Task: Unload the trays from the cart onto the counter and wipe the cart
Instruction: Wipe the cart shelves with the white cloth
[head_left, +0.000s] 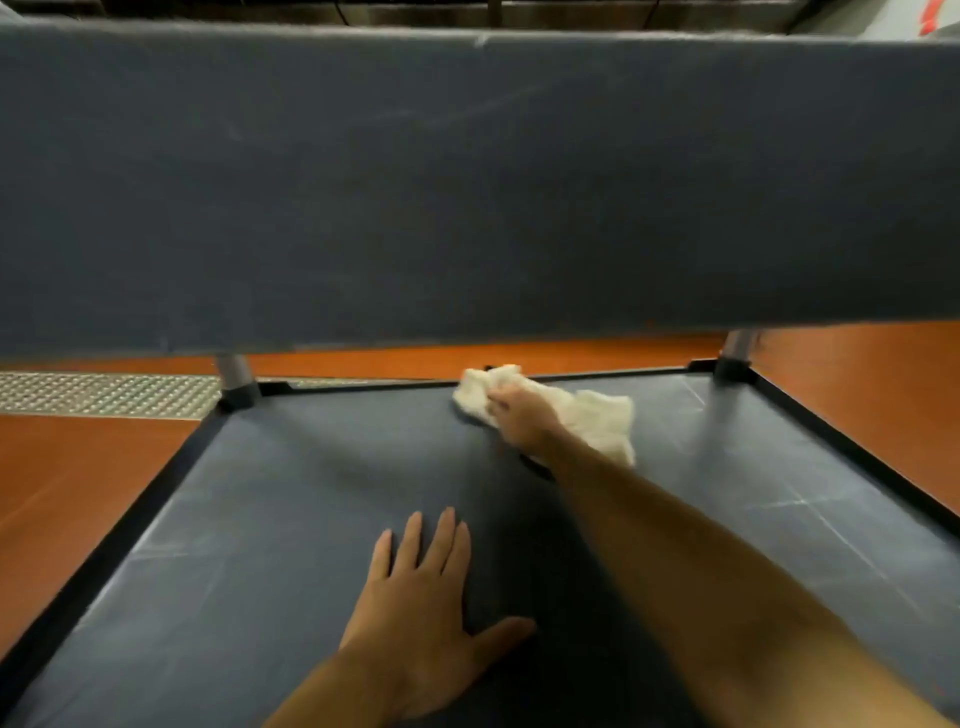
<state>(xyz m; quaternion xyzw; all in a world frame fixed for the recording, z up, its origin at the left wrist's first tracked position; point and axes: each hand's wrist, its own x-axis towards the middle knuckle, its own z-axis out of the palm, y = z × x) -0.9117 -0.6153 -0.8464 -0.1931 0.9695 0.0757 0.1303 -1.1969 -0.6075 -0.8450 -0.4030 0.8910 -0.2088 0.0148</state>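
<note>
Pressing white cloth (582, 410) onto cart shelf (260, 519)

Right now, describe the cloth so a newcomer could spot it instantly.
Find the grey lower shelf of the cart, under the wide upper shelf. Near its far edge, the right hand presses a crumpled cloth onto the surface. It is the only pale, soft thing there; the left hand lies flat and bare, nearer the camera.
</note>
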